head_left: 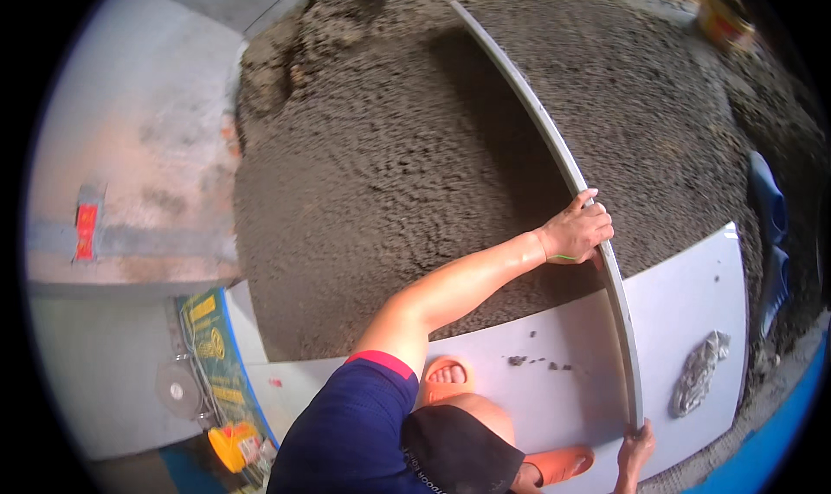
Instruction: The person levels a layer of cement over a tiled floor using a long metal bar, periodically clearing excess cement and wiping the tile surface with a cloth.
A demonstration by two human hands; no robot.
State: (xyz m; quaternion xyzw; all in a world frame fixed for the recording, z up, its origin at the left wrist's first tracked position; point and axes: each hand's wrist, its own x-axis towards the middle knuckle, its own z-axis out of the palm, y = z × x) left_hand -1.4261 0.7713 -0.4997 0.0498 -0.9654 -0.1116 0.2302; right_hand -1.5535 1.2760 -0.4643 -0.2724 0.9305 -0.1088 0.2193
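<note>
My left hand (pixel 578 227) grips the top edge of a long pale board or slab (pixel 537 112) held on edge, which reaches across the grey mortar bed (pixel 363 174). My right hand (pixel 637 451) holds the same piece at its near end, low at the right. A dark shadow runs along its left side. Beneath the near part lies a large light tile (pixel 684 295), with bits of mortar and a crumpled grey item (pixel 699 373) on it. My orange sandals (pixel 558 466) rest on the tiled strip below.
A pale raised ledge (pixel 130 131) borders the left side. A yellow container (pixel 232 446) and a patterned sheet (pixel 212 338) lie at lower left. A bucket (pixel 725 22) stands at the back right. Blue footwear-like objects (pixel 768 200) line the right edge, near a blue strip (pixel 762 451).
</note>
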